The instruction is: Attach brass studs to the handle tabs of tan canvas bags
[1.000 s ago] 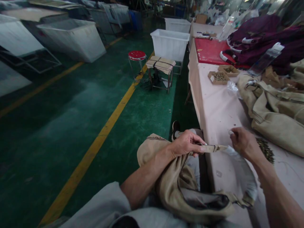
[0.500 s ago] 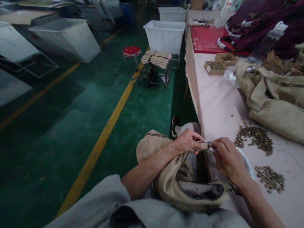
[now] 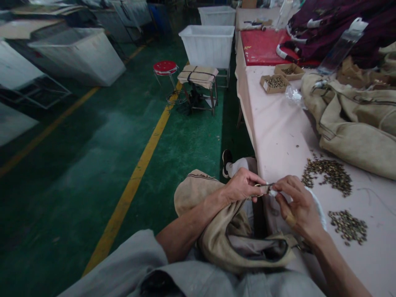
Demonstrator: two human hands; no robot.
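A tan fabric bag (image 3: 213, 243) lies across my lap, its zipped opening toward me. My left hand (image 3: 243, 185) pinches a narrow strap of the bag, beside a brass-coloured metal ring (image 3: 259, 190). My right hand (image 3: 298, 202) is closed at the strap's free end, thumb and fingers together; a small white bit shows at the fingertips, too small to name. Yellowish tape is round the right thumb. Behind that hand a white rounded rim (image 3: 317, 206) partly shows. To the right, small brass studs lie in two piles, a larger one (image 3: 332, 175) and a smaller one (image 3: 348, 227).
The pink-covered table (image 3: 272, 128) runs along my right. On it are another tan bag (image 3: 355, 123), cardboard boxes of studs (image 3: 275, 83), a clear bottle (image 3: 342, 45) and purple bags (image 3: 331, 24). A padded stool (image 3: 198, 76), red stool (image 3: 165, 68) and white bin (image 3: 207, 45) stand ahead.
My right hand has turned a little at the strap end, bringing the taped thumb into sight. My left hand keeps its hold. The whole view has shifted slightly.
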